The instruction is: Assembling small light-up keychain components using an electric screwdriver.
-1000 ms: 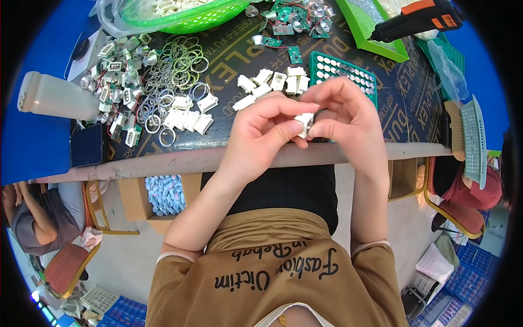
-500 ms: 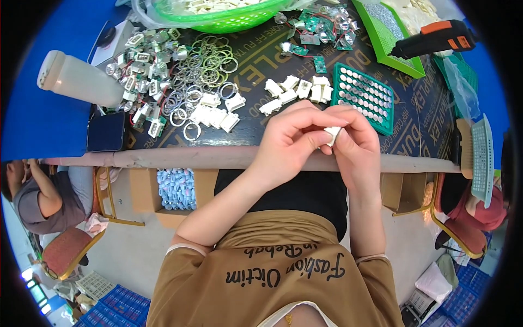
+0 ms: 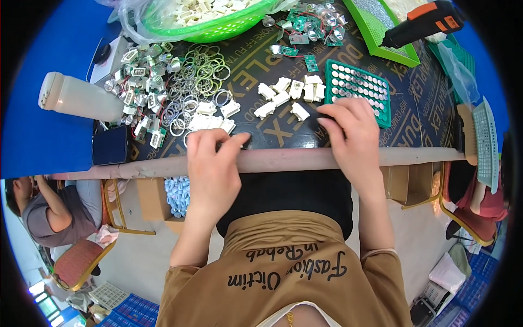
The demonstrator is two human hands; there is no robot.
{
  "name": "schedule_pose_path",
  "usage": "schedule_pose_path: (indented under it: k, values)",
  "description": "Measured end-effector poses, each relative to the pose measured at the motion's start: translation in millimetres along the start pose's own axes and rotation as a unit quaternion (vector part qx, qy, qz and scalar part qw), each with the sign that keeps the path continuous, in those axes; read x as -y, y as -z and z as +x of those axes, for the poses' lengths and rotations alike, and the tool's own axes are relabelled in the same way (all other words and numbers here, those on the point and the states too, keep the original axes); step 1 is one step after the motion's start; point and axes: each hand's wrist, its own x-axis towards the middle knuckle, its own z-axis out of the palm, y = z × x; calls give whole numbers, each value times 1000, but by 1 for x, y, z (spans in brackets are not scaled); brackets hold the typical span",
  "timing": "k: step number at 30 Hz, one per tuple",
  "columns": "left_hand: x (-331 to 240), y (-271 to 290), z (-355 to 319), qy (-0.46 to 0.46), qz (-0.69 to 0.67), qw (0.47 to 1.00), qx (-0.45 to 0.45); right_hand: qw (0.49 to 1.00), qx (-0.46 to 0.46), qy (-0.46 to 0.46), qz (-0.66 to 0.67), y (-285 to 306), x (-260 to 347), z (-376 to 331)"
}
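Observation:
My left hand (image 3: 214, 163) is at the table's near edge, thumb apart from the fingers. Its fingertips reach the front of a small pile of white plastic housings (image 3: 211, 122); no held piece shows. To the right, my right hand (image 3: 351, 133) hovers with fingers curved and parted, nothing between them. Just left of its fingertips lies a single white housing (image 3: 299, 112), in front of a loose group of similar housings (image 3: 280, 98). Beyond that hand stands a green tray (image 3: 384, 121) with rows of round silver button cells (image 3: 357, 83), partly hidden by the fingers.
Left of the housings lie key rings (image 3: 206, 68), a heap of wired circuit boards (image 3: 143, 82), a phone (image 3: 110, 146) and a whitish bottle (image 3: 81, 98). Along the back are a green basket (image 3: 218, 30), more circuit boards (image 3: 310, 24) and an electric screwdriver (image 3: 422, 24) across a green box (image 3: 376, 41).
My hands have parted; the white housing they held together now appears to lie on the table before my right hand. My left hand has moved left to the other housings.

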Motion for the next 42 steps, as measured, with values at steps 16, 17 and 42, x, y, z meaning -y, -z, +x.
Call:
schedule_pose_path:
  k: [16,17,42]
  values:
    - [-51,-39,32,84,-587,804,46,993,-79,50,68,7,26,-23]
    - [-52,-42,34,95,-603,790,65,993,-58,53,84,12,24,-22]
    - [-38,-59,47,175,-833,498,168,997,-74,16,5,34,6,-14]
